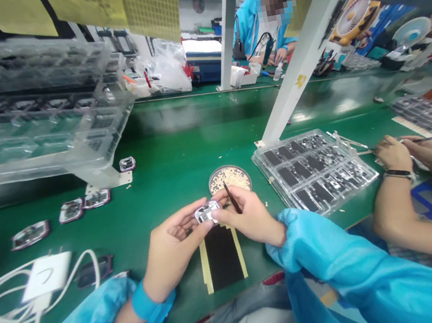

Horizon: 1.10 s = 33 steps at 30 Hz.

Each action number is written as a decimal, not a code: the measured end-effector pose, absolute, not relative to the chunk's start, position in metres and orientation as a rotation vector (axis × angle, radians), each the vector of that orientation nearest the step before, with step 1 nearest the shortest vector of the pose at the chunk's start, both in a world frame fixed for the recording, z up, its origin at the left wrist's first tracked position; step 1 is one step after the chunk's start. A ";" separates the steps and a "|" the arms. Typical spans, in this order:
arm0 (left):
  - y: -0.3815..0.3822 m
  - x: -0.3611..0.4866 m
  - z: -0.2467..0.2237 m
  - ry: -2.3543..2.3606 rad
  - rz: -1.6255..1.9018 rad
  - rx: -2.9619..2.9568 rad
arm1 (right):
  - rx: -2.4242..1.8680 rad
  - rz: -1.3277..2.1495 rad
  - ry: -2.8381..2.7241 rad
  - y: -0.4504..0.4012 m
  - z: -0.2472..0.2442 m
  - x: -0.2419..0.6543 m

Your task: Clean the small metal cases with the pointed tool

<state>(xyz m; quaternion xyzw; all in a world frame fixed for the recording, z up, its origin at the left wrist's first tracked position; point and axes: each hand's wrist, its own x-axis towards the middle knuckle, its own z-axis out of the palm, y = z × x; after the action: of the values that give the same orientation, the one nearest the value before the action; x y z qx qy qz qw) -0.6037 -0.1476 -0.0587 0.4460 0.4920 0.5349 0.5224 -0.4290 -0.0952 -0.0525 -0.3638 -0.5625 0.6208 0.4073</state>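
Between my hands is a small rounded electronic device housing [205, 213], with a purple rim and a silvery interior; it looks like a smartwatch case. My left hand [168, 248] pinches its left side with thumb and fingers. My right hand [250, 214] has its thumb and fingertips on the right edge and also holds dark, slim tweezers [232, 197], their upper end pointing up and left. Below the hands lies a black pad [222, 258] edged with yellow tape. Just beyond them stands a round dish [229, 177] of tiny pale and dark pieces.
Several similar housings [71, 210] lie at left, near a white charger [47, 276] with coiled cable. Clear trays [39, 131] are stacked on a raised shelf. A parts tray [315, 169] stands at right, beside a co-worker's hands [394, 155]. A slanted white post [305, 51] rises behind.
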 end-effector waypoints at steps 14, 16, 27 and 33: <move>-0.150 -0.605 -0.056 1.123 1.276 1.043 | -0.852 1.544 -1.458 -0.098 -0.058 -0.431; -0.150 -0.605 -0.056 1.132 1.279 1.044 | -0.849 1.551 -1.474 -0.098 -0.060 -0.430; -0.147 -0.601 -0.056 1.165 1.307 1.041 | -0.927 1.623 -1.472 -0.096 -0.064 -0.433; -0.147 -0.600 -0.060 1.187 1.303 1.069 | -0.977 1.513 -1.527 -0.096 -0.065 -0.432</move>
<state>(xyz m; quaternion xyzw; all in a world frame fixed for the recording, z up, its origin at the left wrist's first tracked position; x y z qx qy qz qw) -0.5999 -0.1468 -0.0603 0.4449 0.4938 0.5422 0.5141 -0.4323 -0.0956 -0.0654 -0.3827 -0.5981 0.5927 0.3802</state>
